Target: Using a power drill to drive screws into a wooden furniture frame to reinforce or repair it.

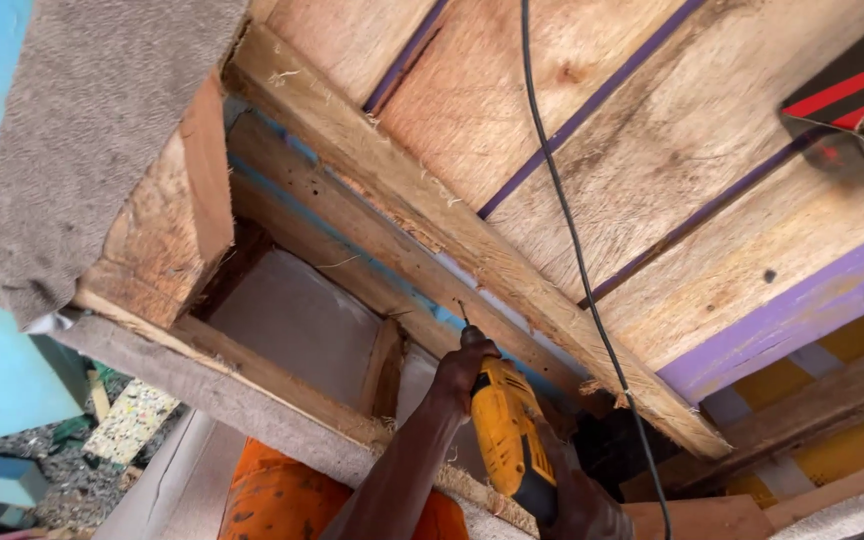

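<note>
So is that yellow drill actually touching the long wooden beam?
Cannot tell. In the head view the yellow drill points its thin bit at the long wooden beam, but the bit's tip is too small to judge.

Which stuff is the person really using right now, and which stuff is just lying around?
In use:
- yellow drill, held by the left hand and right hand
- black cord
- wooden rail that the drill bit touches

Lying about:
- grey fabric over the frame's corner
- speckled foam piece on the ground
- red and black thing, top right

The only candidate is a flat black box point(852, 95) with red stripes, lying at the top right on the wooden planks.
</note>
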